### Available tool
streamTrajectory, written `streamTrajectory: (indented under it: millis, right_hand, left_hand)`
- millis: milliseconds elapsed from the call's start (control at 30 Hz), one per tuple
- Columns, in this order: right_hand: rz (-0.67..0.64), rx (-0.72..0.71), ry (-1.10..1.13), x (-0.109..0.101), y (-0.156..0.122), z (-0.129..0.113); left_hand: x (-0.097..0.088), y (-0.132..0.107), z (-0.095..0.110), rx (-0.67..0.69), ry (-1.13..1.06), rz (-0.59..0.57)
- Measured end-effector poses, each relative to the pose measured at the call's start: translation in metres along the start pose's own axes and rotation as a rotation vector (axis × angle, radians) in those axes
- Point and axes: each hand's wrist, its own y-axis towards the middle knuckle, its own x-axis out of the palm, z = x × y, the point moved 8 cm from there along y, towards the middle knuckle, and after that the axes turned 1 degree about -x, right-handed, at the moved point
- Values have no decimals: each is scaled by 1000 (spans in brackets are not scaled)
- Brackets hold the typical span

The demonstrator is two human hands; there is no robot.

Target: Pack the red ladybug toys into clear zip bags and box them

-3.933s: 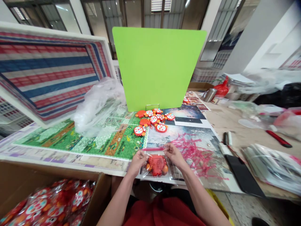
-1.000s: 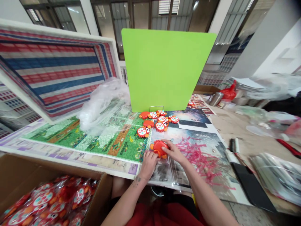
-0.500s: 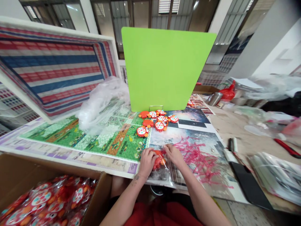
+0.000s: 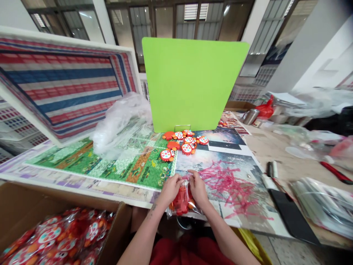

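A red and orange crab-like toy (image 4: 182,200) lies in a clear plastic bag (image 4: 189,191) at the table's front edge. My left hand (image 4: 171,188) pinches the left side of the bag's upper end. On the other side, my right hand (image 4: 197,188) has its fingers closed on the same end. What looks like a pink strip (image 4: 185,177) shows between my fingertips, partly hidden by them. Beyond my hands lies a loose group of red toys with dotted white backs (image 4: 188,148). A tangle of pink strips (image 4: 231,184) spreads just right of my right hand.
An upright green board (image 4: 193,84) stands behind the toys. Crumpled clear bags (image 4: 118,125) lie left, before a tilted striped-lined tray (image 4: 68,84). A cardboard box (image 4: 118,209) at lower left holds bagged toys. A black phone-like slab (image 4: 292,217) and stacked packets (image 4: 325,206) lie right.
The toy, earlier lying under my left hand, is now in the bag and closer to the table's front edge. My right hand has moved left, and both hands now meet at the bag's upper end.
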Motion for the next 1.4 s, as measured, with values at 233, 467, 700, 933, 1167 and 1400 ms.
streamTrajectory:
  millis: [233, 467, 700, 933, 1167, 1400]
  right_hand:
    - [-9, -33, 216, -3, 0, -4]
    - [115, -129, 69, -22, 3, -21]
    - [1, -509, -213, -13, -2, -75]
    - [-80, -684, -397, 8, -7, -102]
    - [-80, -765, -451, 9, -6, -108]
    - [-82, -300, -17, -2, 24, -64]
  left_hand:
    - [-22, -17, -48, -249, -507, 302]
    - [0, -23, -38, -328, -761, 68]
    - [3, -20, -16, -317, -758, -10]
    - [-18, -15, 13, -23, -209, 47]
    - [-20, -16, 19, -13, 13, -21]
    - [-15, -20, 19, 7, -66, -85]
